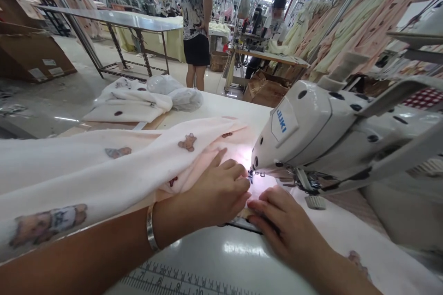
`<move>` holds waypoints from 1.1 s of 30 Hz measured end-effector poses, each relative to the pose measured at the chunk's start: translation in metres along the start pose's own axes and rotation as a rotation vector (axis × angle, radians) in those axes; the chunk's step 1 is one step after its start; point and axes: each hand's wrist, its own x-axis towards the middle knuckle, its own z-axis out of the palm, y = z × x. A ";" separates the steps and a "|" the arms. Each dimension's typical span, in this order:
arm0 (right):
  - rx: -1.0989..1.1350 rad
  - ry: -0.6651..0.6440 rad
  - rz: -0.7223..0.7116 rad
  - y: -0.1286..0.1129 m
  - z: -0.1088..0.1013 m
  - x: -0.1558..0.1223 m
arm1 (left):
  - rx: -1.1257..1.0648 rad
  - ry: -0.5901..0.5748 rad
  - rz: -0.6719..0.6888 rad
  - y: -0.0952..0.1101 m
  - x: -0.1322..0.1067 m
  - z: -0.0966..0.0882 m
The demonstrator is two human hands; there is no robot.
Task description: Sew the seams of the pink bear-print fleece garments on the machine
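Note:
A white fleece fabric with printed bears (114,166) drapes over my left forearm and runs across the table to the needle of a white JUKI sewing machine (311,129). My left hand (218,193), with a silver bangle on the wrist, presses the fabric flat just left of the presser foot (252,176), fingers curled down on it. My right hand (280,223) lies on the fabric edge just in front of the needle, fingertips pinching the seam. The needle area is lit by the machine lamp.
A pile of white cloth and a plastic bag (145,99) lies at the table's far side. A printed ruler (166,281) runs along the near table edge. One person stands (195,23) and another sits at a machine (273,23) beyond. Hanging garments fill the right.

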 end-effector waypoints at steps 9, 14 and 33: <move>0.231 0.364 0.385 0.027 -0.005 0.000 | -0.010 -0.038 0.166 -0.003 0.001 -0.004; -0.131 0.245 0.220 0.022 -0.010 -0.005 | -0.054 -0.002 0.125 -0.004 -0.003 0.003; -0.412 0.266 0.038 0.030 -0.010 -0.003 | 0.175 -0.129 0.014 -0.002 -0.002 -0.010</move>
